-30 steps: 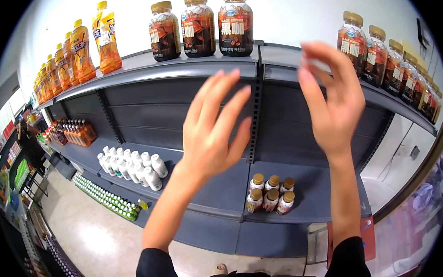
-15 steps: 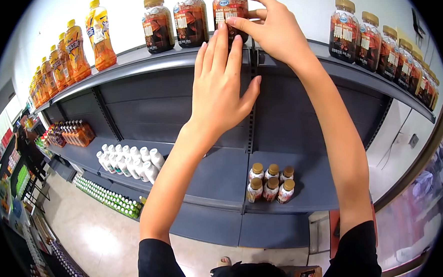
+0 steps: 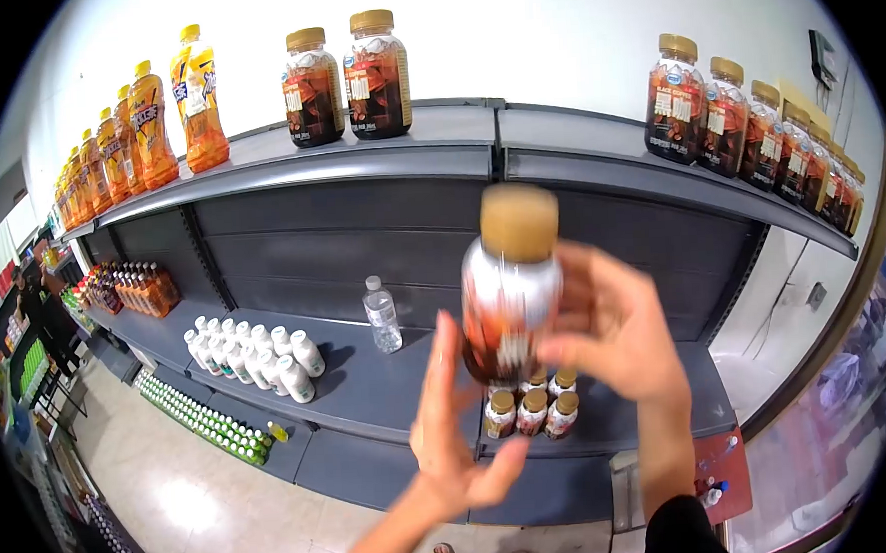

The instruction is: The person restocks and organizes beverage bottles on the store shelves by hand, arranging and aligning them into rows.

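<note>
A coffee bottle (image 3: 512, 303) with a gold cap, blurred by motion, is upright in front of the shelves. My right hand (image 3: 621, 322) grips it from the right side, thumb across the front. Just to its left and below is my left hand (image 3: 456, 431), fingers stretched up and thumb apart; whether it touches the bottle I cannot tell. Behind and below, a small group of coffee bottles (image 3: 532, 412) stands on the lower shelf, partly hidden by the held one. Two matching coffee bottles (image 3: 376, 75) stand on the top shelf (image 3: 446, 141).
Orange tea bottles (image 3: 199, 104) line the top shelf at left, and a row of coffee bottles (image 3: 672, 99) stands at right. White bottles (image 3: 257, 356) and a clear water bottle (image 3: 382, 315) occupy the lower shelf. Green-capped bottles (image 3: 200, 419) sit near the floor.
The coffee bottle has come off the top shelf, down and toward me, in my right hand. My left hand has dropped along with it. The clear water bottle has come into view.
</note>
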Demonstrator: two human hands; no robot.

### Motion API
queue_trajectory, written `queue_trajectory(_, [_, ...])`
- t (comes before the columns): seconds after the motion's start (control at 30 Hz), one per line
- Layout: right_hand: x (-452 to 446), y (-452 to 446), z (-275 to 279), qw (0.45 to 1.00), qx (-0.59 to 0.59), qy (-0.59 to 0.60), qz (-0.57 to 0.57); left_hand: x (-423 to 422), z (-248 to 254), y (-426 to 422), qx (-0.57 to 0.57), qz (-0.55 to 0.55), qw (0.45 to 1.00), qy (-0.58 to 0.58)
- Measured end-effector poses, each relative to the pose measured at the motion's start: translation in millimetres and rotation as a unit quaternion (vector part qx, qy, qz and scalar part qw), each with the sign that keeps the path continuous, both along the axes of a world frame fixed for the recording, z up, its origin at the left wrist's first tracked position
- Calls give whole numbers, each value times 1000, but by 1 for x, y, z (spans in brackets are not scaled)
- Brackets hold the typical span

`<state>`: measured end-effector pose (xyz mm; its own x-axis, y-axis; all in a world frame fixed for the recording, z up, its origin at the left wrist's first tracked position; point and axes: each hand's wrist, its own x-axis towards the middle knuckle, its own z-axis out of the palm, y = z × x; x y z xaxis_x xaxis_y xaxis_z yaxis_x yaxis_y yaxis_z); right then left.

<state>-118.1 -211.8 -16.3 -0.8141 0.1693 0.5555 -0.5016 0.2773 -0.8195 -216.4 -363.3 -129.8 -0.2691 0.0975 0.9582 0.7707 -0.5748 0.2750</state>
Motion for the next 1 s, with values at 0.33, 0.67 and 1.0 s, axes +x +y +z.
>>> queue_trajectory(0.33, [38,26,-195,980,-54,-189,40,69,-134,-34,-245,79,945,-200])
queue_trajectory(0.67, [84,-1,-279,955,-227,-121,-151,78,-145,0,-344,66,931,-98])
queue_trajectory(1.0, [103,24,-320,882,-237,26,-407,96,-203,34,-413,-67,905,-75])
